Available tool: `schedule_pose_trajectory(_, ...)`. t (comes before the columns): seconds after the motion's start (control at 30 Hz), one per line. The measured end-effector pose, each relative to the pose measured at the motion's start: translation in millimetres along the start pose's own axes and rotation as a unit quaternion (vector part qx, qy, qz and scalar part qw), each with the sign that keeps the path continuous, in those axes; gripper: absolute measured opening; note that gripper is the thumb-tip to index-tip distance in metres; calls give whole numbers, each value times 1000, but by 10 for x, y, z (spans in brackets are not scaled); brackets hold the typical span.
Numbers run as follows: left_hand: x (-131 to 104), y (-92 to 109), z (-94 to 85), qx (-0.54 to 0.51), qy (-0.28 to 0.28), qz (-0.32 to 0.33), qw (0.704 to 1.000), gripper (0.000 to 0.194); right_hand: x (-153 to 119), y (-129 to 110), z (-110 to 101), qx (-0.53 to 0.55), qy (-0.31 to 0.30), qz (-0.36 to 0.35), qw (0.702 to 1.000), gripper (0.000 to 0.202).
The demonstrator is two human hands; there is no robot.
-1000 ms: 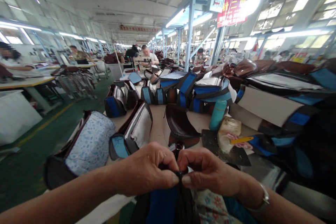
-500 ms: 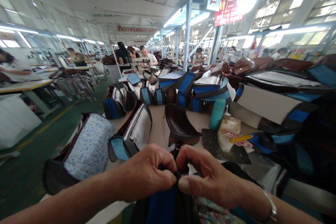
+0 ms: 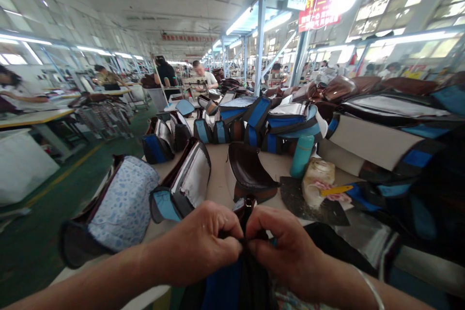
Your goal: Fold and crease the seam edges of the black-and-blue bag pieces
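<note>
Both hands are pinching 1 black-and-blue bag (image 3: 227, 283) at bottom centre, just below the camera: left hand (image 3: 198, 247) and right hand (image 3: 286, 252) are clenching its top edge, thumbs meeting at the black seam. 1 bracelet (image 3: 370, 288) is sitting on the right wrist. On the table (image 3: 218, 174) beyond: 1 teal bottle (image 3: 301, 156) standing upright, 1 yellow cutter (image 3: 336, 190) lying on a cloth bundle, 1 floral-lined bag (image 3: 121, 201) at left, 1 brown piece (image 3: 250, 169) mid-table. Finished bags are piling up behind, too many to count.
</note>
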State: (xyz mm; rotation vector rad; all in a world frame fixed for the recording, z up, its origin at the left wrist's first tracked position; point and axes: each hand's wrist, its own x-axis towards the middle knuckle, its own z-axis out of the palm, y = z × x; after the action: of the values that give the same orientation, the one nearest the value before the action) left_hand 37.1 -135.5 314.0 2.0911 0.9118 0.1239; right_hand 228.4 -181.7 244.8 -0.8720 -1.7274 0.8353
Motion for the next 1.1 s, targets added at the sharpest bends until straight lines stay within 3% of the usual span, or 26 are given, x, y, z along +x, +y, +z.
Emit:
schedule_pose_trajectory(0.1,-27,11,25,22,15,12,1000,12,-57,43,39,-99,6,-117,988,13)
schedule_pose_trajectory(0.23,-65,19,22,41,27,20,999,13,-116,49,45,-263,-1,-241,934,18)
schedule_pose_trajectory(0.37,-74,13,-82,-35,-52,-9,998,16,-144,4,-5,-351,5,-325,878,26)
schedule_pose_trajectory(0.5,-42,-19,-166,-90,-106,-28,990,46,-155,-50,-71,-417,0,-371,830,29)
schedule_pose_trajectory(0.63,-17,-36,-135,-49,-140,-18,989,40,-195,-5,-63,-423,16,-421,802,28)
schedule_pose_trajectory(0.67,-21,-32,-120,-28,-135,-4,990,37,-211,19,-56,-410,12,-419,810,29)
schedule_pose_trajectory(0.73,-40,-13,-93,13,-114,19,993,30,-236,59,-54,-319,3,-363,876,26)
schedule_pose_trajectory(0.8,-64,14,-75,41,-90,34,994,26,-230,68,-82,-168,-8,-226,960,22)
schedule_pose_trajectory(0.83,-75,29,-68,52,-80,38,995,24,-209,55,-107,-98,-21,-146,984,22)
schedule_pose_trajectory(0.9,-91,57,-55,67,-69,46,994,23,-135,6,-166,-33,-77,-37,996,23)
schedule_pose_trajectory(0.93,-96,69,-48,72,-64,49,994,23,-87,-23,-192,-31,-119,-18,992,24)
schedule_pose_trajectory(1.03,-110,86,-23,83,-58,59,993,22,33,-70,-224,-42,-213,-48,975,27)
schedule_pose_trajectory(1.1,-113,73,-15,92,-56,67,992,21,61,-48,-204,-48,-214,-93,971,27)
